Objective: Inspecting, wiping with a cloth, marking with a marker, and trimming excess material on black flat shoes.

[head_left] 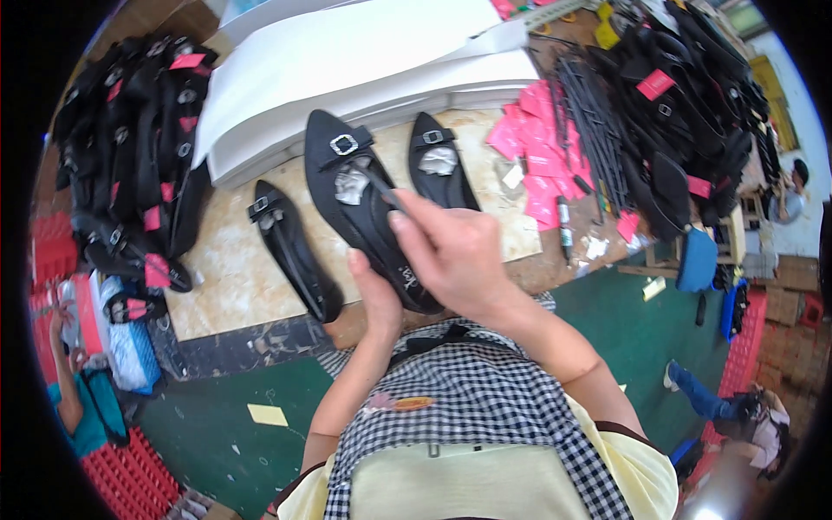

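A black pointed flat shoe with a bow and a sparkling square buckle is held over the worktable, its toe pointing away from me. My left hand grips it around the side near the heel. My right hand is closed on a thin dark stick, whose far end meets the crumpled paper in the shoe's toe opening. To the left lies a similar black shoe. Another black shoe sits on the right, partly hidden by my right hand; both have crumpled paper in their toes.
White paper sheets are stacked along the back. Black shoes with pink tags pile up at left, more shoes at right. Pink packets, dark sticks and a marker lie on the right. Other people are farther off.
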Tool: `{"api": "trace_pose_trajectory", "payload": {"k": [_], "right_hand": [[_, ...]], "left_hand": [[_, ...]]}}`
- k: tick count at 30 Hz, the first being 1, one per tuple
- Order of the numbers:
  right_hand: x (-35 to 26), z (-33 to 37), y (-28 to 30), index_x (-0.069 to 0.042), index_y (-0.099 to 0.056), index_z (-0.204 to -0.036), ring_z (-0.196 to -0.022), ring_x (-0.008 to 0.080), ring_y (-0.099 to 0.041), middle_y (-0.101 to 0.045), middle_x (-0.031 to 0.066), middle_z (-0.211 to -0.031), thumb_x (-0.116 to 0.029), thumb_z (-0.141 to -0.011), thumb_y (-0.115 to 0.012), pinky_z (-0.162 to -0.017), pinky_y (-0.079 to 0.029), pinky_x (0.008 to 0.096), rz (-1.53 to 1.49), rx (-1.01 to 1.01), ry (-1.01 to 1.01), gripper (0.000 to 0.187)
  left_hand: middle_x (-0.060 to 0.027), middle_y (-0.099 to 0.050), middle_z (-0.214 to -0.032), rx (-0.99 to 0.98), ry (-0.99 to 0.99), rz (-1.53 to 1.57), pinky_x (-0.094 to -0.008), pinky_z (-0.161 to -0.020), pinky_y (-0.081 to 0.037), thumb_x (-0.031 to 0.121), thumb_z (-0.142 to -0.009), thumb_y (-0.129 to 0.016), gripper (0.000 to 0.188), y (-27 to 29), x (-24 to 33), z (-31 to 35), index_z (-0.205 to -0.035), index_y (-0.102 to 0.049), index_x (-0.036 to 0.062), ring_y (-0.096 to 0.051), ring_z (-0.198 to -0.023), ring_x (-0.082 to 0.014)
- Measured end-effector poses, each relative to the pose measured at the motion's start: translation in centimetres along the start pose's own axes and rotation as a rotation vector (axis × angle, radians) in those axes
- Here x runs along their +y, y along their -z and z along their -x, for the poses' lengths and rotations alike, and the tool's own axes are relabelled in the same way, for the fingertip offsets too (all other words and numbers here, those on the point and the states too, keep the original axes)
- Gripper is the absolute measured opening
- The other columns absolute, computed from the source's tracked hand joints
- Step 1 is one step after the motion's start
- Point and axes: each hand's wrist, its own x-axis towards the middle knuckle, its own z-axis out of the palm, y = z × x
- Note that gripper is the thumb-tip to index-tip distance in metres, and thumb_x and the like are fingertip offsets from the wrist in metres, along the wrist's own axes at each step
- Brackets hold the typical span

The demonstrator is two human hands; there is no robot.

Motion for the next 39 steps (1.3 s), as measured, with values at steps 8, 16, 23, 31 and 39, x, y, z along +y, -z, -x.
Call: {"api": "trace_pose_trajectory", "payload": {"k": [8,16,23,31,39], "right_hand": [[6.2,0.9,2.6,-0.008,-0.064,-0.121,-0.07,0.0227,-0.07,-0.071,0.0108,-0.082,-0.02,-0.093,-0.061,-0.066,-0.054,0.035,-0.044,-0.17,-0.111,0.031],[29.0,-6.3,10.4,-0.002,-0.059,-0.094,-0.08,0.0386,-0.071,-0.071,0.0229,-0.082,-0.022,-0.095,-0.051,-0.072,-0.058,0.0472,1.093,-0.1,-0.467,0.022],[28.7,-5.7,12.6,0.001,-0.063,-0.09,-0.082,0.0421,-0.069,-0.069,0.0264,-0.084,-0.018,-0.092,-0.05,-0.073,-0.056,0.0507,1.049,-0.237,-0.38,0.023],[27.5,-6.0,14.2,-0.002,-0.068,-0.087,-0.083,0.0435,-0.068,-0.069,0.0249,-0.088,-0.028,-0.093,-0.052,-0.075,-0.055,0.0525,1.012,-0.188,-0.385,0.031],[12.4,-3.0,12.3,-0.005,-0.067,-0.102,-0.051,0.0163,-0.056,-0.061,0.0101,-0.06,-0.017,-0.084,-0.072,-0.053,-0.044,0.0315,0.289,-0.033,-0.491,0.023]], "left_hand": [[-0.0111,-0.07,-0.1,-0.154,0.412,-0.068,-0.0304,-0.071,-0.053,0.058,-0.099,-0.039,0.064,2.0,0.9,-3.0,-0.121,-0.061,0.0017,-0.066,-0.079,-0.0166],[-0.0247,-0.064,-0.105,-0.308,-0.126,-1.187,-0.0447,-0.078,-0.053,0.036,-0.083,-0.071,0.076,-4.0,3.4,-3.1,-0.139,-0.042,-0.0066,-0.065,-0.086,-0.0406],[-0.0111,-0.069,-0.081,-0.319,-0.07,-0.534,-0.0344,-0.059,-0.051,0.011,-0.084,-0.06,0.062,-2.1,-0.3,-3.6,-0.142,-0.042,-0.0022,-0.064,-0.063,-0.0233],[-0.0191,-0.066,-0.11,-0.43,0.629,0.329,-0.0387,-0.077,-0.059,0.049,-0.098,-0.039,0.062,-1.2,0.9,-1.2,-0.13,-0.051,-0.0031,-0.069,-0.09,-0.0255],[-0.0175,-0.068,-0.102,-0.138,0.271,0.248,-0.037,-0.077,-0.058,0.059,-0.099,-0.025,0.071,-0.7,0.5,-2.7,-0.125,-0.054,-0.0001,-0.069,-0.086,-0.0253]]}}
